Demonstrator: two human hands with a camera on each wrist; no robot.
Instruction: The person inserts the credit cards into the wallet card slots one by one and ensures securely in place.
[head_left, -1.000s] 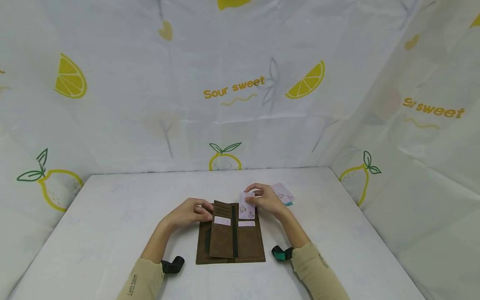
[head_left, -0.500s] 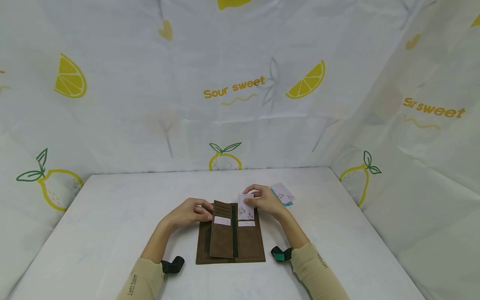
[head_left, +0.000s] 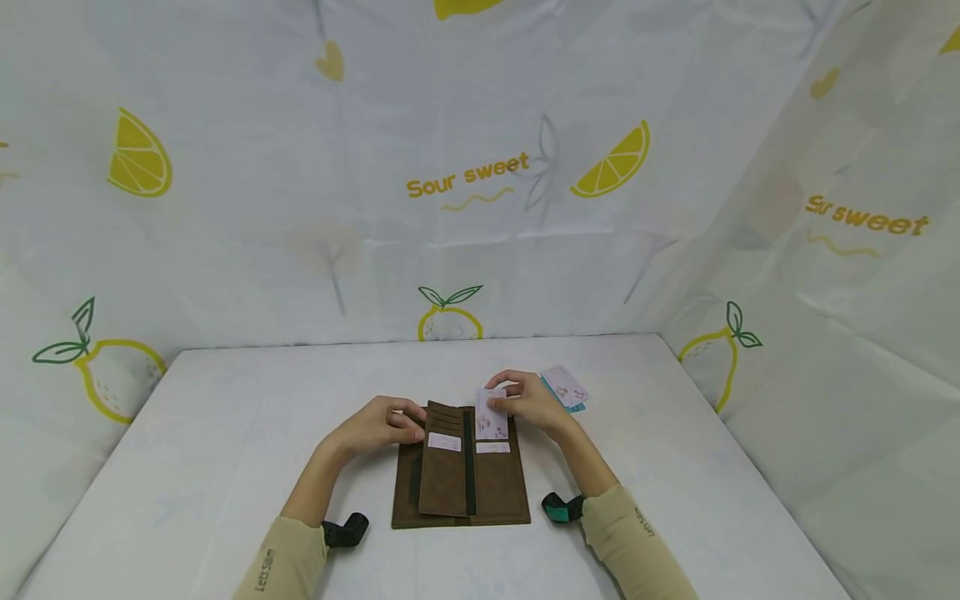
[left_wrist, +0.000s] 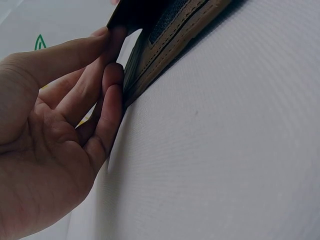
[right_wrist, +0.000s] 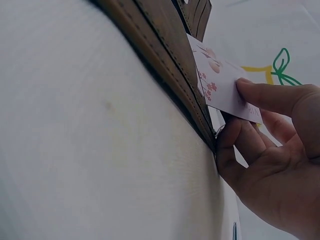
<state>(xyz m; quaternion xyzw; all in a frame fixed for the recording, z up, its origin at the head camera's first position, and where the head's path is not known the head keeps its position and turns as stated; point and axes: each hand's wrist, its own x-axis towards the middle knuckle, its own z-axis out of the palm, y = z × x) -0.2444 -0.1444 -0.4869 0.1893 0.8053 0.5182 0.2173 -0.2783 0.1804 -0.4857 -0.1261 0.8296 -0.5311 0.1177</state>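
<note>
A brown wallet [head_left: 500, 487] lies spread open on the table, its inner flap [head_left: 444, 479] raised at the left. My left hand [head_left: 377, 429] pinches that flap's upper left edge between thumb and fingers; the left wrist view shows the same hand [left_wrist: 55, 125] at the wallet's [left_wrist: 165, 60] edge. With thumb and fingers my right hand [head_left: 536, 402] holds a pale pink card [head_left: 491, 419] over the wallet's upper right part. Flower prints show on this card [right_wrist: 215, 80] in the right wrist view, with the hand [right_wrist: 280, 145] around its outer end.
Behind my right hand lie a pink card [head_left: 566, 385] and a blue one [head_left: 576, 408] partly under it. Two pale cards [head_left: 445, 442] [head_left: 492, 447] show in wallet slots, one on each side. A lemon-print cloth [head_left: 450, 250] hangs behind the white table [head_left: 262, 392].
The card in my right hand has shifted slightly left and down. My right hand has moved slightly with it, uncovering more of the blue card. My left hand has stayed in place.
</note>
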